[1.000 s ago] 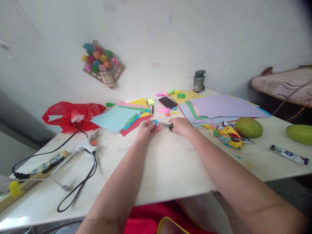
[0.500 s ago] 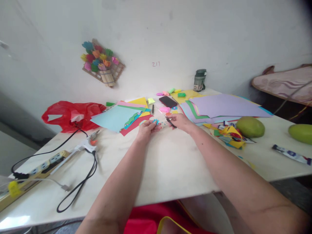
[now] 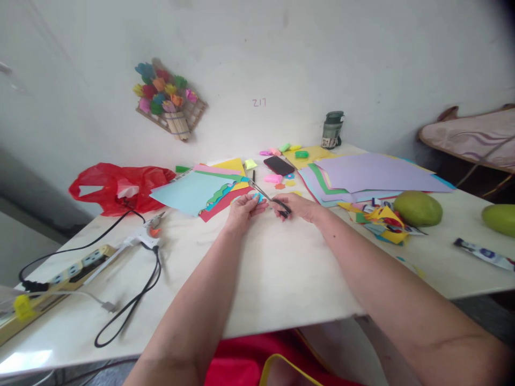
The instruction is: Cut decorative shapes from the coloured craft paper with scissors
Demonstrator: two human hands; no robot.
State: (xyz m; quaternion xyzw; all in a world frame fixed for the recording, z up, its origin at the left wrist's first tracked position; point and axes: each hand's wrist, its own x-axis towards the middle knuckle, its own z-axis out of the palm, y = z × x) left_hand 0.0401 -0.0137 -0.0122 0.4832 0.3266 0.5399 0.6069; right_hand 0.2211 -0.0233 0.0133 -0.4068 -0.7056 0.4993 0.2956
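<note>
My left hand (image 3: 242,210) is closed on a small piece of blue paper (image 3: 258,197), pinched at the fingertips. In my right hand (image 3: 295,207) is a pair of scissors (image 3: 263,191) with black handles, its blades pointing up and to the left just above the blue paper. Whether the blades touch the paper I cannot tell. Just beyond my hands lie small paper cutouts, among them an orange one (image 3: 280,186) and a blue flower shape (image 3: 290,176). A pink highlighter (image 3: 273,178) and a dark phone (image 3: 279,165) lie behind them.
Coloured paper sheets lie left (image 3: 189,187) and right (image 3: 370,172). Paper scraps (image 3: 384,222), green mangoes (image 3: 417,208) and a tube (image 3: 485,254) are at the right. A red plastic bag (image 3: 120,185), glue gun (image 3: 147,233) and power strip (image 3: 76,273) occupy the left; a bottle (image 3: 332,130) stands behind.
The scissors have turned in my right hand, so their blades now reach up and left over the blue paper. My left hand keeps its pinch, nearly in place. The view has shifted slightly.
</note>
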